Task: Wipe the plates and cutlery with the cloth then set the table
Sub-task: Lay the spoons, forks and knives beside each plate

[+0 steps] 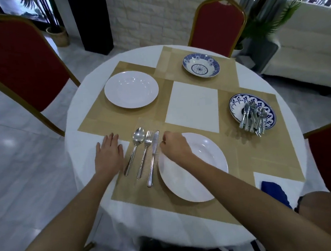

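Note:
A white plate (203, 174) lies on the tan placemat (138, 195) nearest me. Left of it a spoon (134, 150), a fork (145, 153) and a knife (153, 156) lie side by side. My right hand (174, 146) hovers with curled fingers over the plate's far left rim, next to the knife's blade, holding nothing that I can see. My left hand (108, 154) rests flat and open on the tablecloth left of the spoon. A second white plate (131, 89) sits at the far left. The blue cloth (274, 192) lies at the right table edge.
A blue patterned bowl (201, 65) stands at the far side. A blue patterned plate (236, 103) at the right holds a pile of several cutlery pieces (252, 117). Red chairs (15, 64) surround the round white table (76, 117).

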Tool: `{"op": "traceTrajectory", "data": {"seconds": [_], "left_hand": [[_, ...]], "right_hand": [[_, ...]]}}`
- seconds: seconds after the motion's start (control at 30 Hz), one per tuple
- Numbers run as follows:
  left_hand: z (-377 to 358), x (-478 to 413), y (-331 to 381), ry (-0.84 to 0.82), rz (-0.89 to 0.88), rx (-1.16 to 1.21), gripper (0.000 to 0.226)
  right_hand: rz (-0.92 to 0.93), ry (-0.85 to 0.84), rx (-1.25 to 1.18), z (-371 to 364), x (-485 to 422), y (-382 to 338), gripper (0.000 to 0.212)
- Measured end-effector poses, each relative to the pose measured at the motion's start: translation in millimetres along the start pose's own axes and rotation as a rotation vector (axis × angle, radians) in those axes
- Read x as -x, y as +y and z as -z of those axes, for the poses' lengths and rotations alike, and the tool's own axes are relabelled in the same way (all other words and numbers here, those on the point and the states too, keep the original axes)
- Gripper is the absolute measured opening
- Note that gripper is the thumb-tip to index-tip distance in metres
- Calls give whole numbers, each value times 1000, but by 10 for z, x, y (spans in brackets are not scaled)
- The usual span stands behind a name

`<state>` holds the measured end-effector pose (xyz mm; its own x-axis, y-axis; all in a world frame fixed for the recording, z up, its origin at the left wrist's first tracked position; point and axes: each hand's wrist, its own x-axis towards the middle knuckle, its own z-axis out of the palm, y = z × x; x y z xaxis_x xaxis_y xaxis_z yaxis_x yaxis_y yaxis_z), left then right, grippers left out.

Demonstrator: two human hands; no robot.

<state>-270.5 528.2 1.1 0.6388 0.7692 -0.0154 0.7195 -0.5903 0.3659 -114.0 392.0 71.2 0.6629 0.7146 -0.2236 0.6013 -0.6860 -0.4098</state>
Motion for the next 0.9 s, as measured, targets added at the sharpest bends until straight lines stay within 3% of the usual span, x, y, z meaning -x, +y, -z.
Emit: {"op": "traceTrajectory", "data": {"seconds": [0.17, 0.27, 0.47, 0.7, 0.83, 0.9], "left_hand": [[83, -175, 548, -9, -153, 55, 56], [67, -272, 957, 3, -235, 74, 49], [-107, -456, 1975, -47, -433, 20, 46], [-443, -507, 3252, -129, -595, -62, 54], [-593, -554, 3637, -165, -634, -55, 62], [-754, -617, 3872, -170, -644, -35, 50]], "right_hand": [[-26, 126, 22, 302, -16, 567, 32], [-12, 156, 87, 526, -15, 910, 40], [-147, 283, 106, 1032, -29, 1637, 32], [-232, 331, -4, 1478, -68, 2616, 29], [-323, 306, -37, 1565, -130, 2985, 27], [-362, 303, -92, 1604, -211, 3215, 24]]}}
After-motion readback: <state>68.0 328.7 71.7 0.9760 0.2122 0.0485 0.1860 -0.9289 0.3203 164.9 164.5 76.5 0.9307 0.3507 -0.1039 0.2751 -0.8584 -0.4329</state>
